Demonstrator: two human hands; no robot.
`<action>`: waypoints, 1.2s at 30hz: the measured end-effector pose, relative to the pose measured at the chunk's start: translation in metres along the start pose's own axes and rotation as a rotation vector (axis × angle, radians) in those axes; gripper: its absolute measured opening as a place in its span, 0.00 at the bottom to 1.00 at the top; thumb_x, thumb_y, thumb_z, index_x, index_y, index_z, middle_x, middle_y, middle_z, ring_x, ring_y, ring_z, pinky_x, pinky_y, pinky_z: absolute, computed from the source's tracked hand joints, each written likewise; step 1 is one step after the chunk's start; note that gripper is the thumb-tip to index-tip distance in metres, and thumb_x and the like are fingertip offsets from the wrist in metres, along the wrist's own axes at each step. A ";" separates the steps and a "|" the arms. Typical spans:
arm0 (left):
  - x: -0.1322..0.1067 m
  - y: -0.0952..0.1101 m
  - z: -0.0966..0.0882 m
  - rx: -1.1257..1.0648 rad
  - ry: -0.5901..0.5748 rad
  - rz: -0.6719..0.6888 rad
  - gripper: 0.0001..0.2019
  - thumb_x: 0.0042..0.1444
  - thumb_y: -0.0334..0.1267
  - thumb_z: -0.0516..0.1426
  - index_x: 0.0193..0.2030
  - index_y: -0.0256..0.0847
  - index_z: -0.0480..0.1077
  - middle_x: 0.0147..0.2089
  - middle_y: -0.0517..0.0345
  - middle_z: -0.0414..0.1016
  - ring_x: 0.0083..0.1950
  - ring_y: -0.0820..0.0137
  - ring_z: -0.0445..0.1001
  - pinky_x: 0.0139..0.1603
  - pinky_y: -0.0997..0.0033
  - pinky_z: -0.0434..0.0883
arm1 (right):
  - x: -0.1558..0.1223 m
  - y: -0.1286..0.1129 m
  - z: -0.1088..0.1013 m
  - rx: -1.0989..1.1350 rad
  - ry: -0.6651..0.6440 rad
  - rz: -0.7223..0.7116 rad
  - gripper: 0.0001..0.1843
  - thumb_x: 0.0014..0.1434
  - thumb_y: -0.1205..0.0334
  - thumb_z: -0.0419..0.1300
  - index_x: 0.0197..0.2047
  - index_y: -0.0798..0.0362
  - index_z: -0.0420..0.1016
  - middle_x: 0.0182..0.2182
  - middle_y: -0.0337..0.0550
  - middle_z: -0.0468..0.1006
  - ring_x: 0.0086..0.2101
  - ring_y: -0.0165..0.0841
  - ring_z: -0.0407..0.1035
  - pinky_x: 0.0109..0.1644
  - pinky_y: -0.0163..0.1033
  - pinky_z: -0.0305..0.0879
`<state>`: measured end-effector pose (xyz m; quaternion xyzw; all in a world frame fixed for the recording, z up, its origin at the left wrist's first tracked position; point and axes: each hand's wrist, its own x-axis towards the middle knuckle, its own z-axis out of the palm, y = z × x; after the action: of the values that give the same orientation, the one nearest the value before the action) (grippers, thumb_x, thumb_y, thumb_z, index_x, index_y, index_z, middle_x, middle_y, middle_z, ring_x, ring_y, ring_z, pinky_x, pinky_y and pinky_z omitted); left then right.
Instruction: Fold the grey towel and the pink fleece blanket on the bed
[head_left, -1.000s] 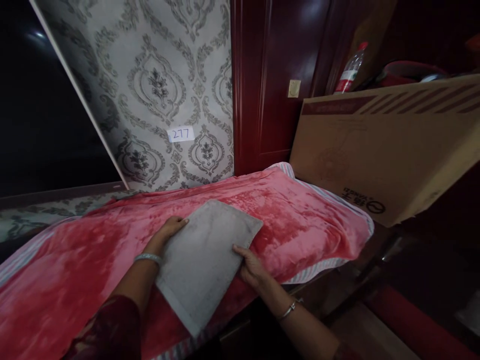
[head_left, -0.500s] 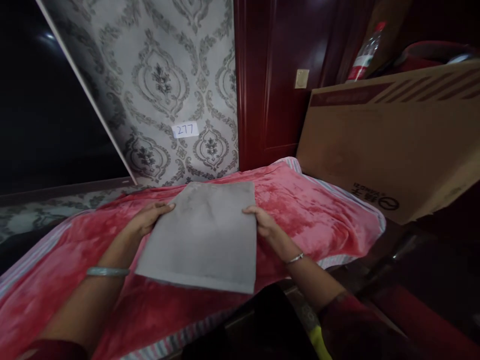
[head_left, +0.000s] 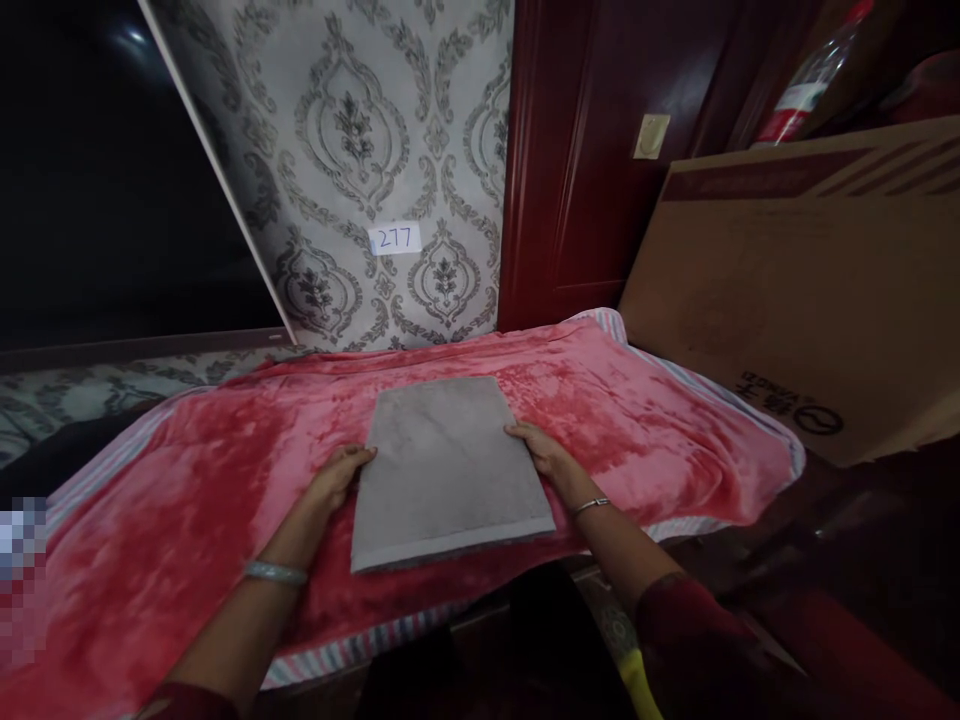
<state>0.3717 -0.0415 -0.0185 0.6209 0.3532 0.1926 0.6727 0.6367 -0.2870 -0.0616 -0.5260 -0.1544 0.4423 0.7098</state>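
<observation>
A folded grey towel [head_left: 450,465] with a paler hem along its near edge lies flat, or nearly so, over the red plush blanket [head_left: 247,490]. At its left edge, my left hand [head_left: 341,475] grips the cloth, thumb on top and the other fingers partly hidden. My right hand [head_left: 541,450] pinches the right edge in the same way, a little farther from me. Whether the towel's underside fully touches the blanket cannot be seen.
Behind the blanket rises a patterned wall with a paper label [head_left: 395,238] reading 277. A dark screen [head_left: 135,190] stands at the left. On the right are a large cardboard box [head_left: 795,290], a red-capped bottle [head_left: 810,85] and a dark red door panel [head_left: 577,170].
The towel has come down and turned slightly, and both hands have moved right and lower with it. The camera view has shifted a little left.
</observation>
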 end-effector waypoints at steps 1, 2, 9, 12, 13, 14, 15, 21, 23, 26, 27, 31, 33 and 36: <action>0.000 0.000 -0.001 -0.004 -0.010 0.000 0.19 0.30 0.46 0.71 0.25 0.37 0.72 0.21 0.58 0.72 0.21 0.71 0.67 0.22 0.73 0.62 | 0.001 0.000 -0.001 0.002 0.000 -0.006 0.15 0.52 0.69 0.62 0.45 0.53 0.76 0.31 0.42 0.83 0.33 0.37 0.78 0.47 0.44 0.76; 0.000 0.000 -0.001 -0.007 -0.016 0.004 0.19 0.30 0.46 0.71 0.25 0.37 0.72 0.21 0.58 0.73 0.21 0.71 0.68 0.22 0.74 0.62 | 0.002 0.001 -0.001 0.004 0.000 -0.011 0.15 0.52 0.69 0.62 0.45 0.52 0.76 0.31 0.42 0.83 0.33 0.37 0.78 0.46 0.44 0.76; -0.006 0.000 -0.002 -0.052 -0.042 0.007 0.19 0.31 0.44 0.72 0.28 0.38 0.72 0.25 0.58 0.76 0.25 0.69 0.72 0.25 0.73 0.67 | 0.002 0.003 0.000 0.007 -0.002 -0.010 0.13 0.53 0.68 0.62 0.44 0.50 0.75 0.30 0.39 0.83 0.31 0.35 0.78 0.45 0.43 0.77; -0.016 0.003 0.003 -0.118 -0.104 -0.035 0.23 0.31 0.41 0.74 0.36 0.37 0.75 0.31 0.55 0.80 0.31 0.65 0.77 0.31 0.70 0.73 | -0.003 0.000 0.001 -0.001 -0.017 0.009 0.09 0.54 0.67 0.62 0.41 0.52 0.75 0.29 0.40 0.82 0.30 0.35 0.77 0.44 0.42 0.77; -0.020 0.004 0.006 -0.141 -0.123 -0.039 0.26 0.31 0.39 0.74 0.40 0.37 0.75 0.35 0.53 0.81 0.33 0.64 0.78 0.34 0.68 0.75 | -0.005 -0.001 0.002 -0.005 -0.024 0.017 0.09 0.54 0.67 0.63 0.40 0.52 0.75 0.29 0.41 0.82 0.30 0.35 0.77 0.44 0.42 0.77; -0.025 0.004 0.008 -0.162 -0.138 -0.033 0.28 0.32 0.38 0.74 0.43 0.37 0.75 0.38 0.51 0.82 0.36 0.63 0.79 0.37 0.67 0.76 | -0.007 -0.002 0.002 -0.008 -0.033 0.025 0.09 0.54 0.66 0.63 0.40 0.53 0.75 0.30 0.42 0.82 0.30 0.35 0.77 0.44 0.42 0.77; -0.029 0.004 0.010 -0.178 -0.149 -0.022 0.30 0.32 0.37 0.74 0.47 0.38 0.75 0.41 0.50 0.82 0.38 0.62 0.80 0.39 0.67 0.77 | -0.009 -0.004 0.003 -0.009 -0.044 0.033 0.09 0.53 0.66 0.64 0.40 0.53 0.76 0.30 0.43 0.83 0.31 0.36 0.77 0.44 0.42 0.77; -0.042 0.007 0.019 -0.205 -0.115 0.056 0.41 0.32 0.32 0.72 0.59 0.42 0.71 0.51 0.49 0.81 0.44 0.58 0.81 0.41 0.65 0.77 | -0.011 -0.014 0.004 -0.093 -0.081 0.028 0.16 0.48 0.69 0.67 0.41 0.52 0.74 0.33 0.43 0.83 0.31 0.37 0.77 0.43 0.44 0.77; -0.044 0.009 0.020 -0.200 -0.097 0.072 0.42 0.33 0.32 0.72 0.61 0.42 0.69 0.52 0.49 0.80 0.45 0.58 0.81 0.43 0.64 0.77 | -0.011 -0.014 0.004 -0.102 -0.081 0.006 0.16 0.48 0.69 0.67 0.42 0.51 0.74 0.33 0.42 0.83 0.31 0.36 0.76 0.43 0.44 0.76; -0.046 0.007 0.018 -0.162 -0.107 0.043 0.42 0.32 0.33 0.72 0.59 0.40 0.69 0.49 0.48 0.81 0.46 0.56 0.80 0.44 0.63 0.76 | -0.014 -0.010 0.000 -0.105 -0.098 -0.019 0.19 0.47 0.70 0.67 0.44 0.50 0.73 0.35 0.41 0.83 0.32 0.35 0.77 0.44 0.43 0.76; -0.046 0.006 0.017 -0.146 -0.123 0.021 0.41 0.31 0.34 0.72 0.58 0.39 0.69 0.48 0.48 0.81 0.46 0.54 0.80 0.45 0.62 0.76 | -0.015 -0.008 -0.002 -0.103 -0.108 -0.026 0.20 0.47 0.70 0.67 0.45 0.50 0.73 0.36 0.40 0.83 0.33 0.35 0.77 0.45 0.42 0.76; -0.044 0.004 0.005 0.079 0.044 0.080 0.34 0.37 0.38 0.70 0.55 0.40 0.70 0.43 0.48 0.80 0.49 0.49 0.79 0.47 0.57 0.76 | -0.017 -0.010 -0.021 -0.174 -0.077 -0.006 0.24 0.49 0.69 0.66 0.51 0.49 0.73 0.32 0.39 0.82 0.31 0.35 0.77 0.39 0.42 0.76; -0.042 0.008 0.006 0.342 0.212 0.297 0.28 0.42 0.37 0.68 0.53 0.41 0.72 0.48 0.45 0.78 0.56 0.47 0.75 0.55 0.54 0.74 | -0.012 -0.018 -0.030 -0.309 0.060 -0.052 0.27 0.51 0.66 0.66 0.56 0.49 0.72 0.29 0.38 0.80 0.28 0.37 0.76 0.36 0.43 0.76; -0.045 0.012 0.025 0.719 0.170 0.583 0.19 0.52 0.39 0.63 0.52 0.41 0.75 0.59 0.41 0.74 0.65 0.46 0.69 0.67 0.49 0.65 | 0.000 -0.031 -0.028 -0.586 0.281 -0.334 0.27 0.54 0.64 0.65 0.58 0.49 0.75 0.35 0.44 0.82 0.37 0.42 0.78 0.47 0.50 0.75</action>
<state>0.3614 -0.0887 0.0038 0.8699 0.2624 0.2890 0.3015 0.6704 -0.3058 -0.0449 -0.7302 -0.2595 0.1808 0.6056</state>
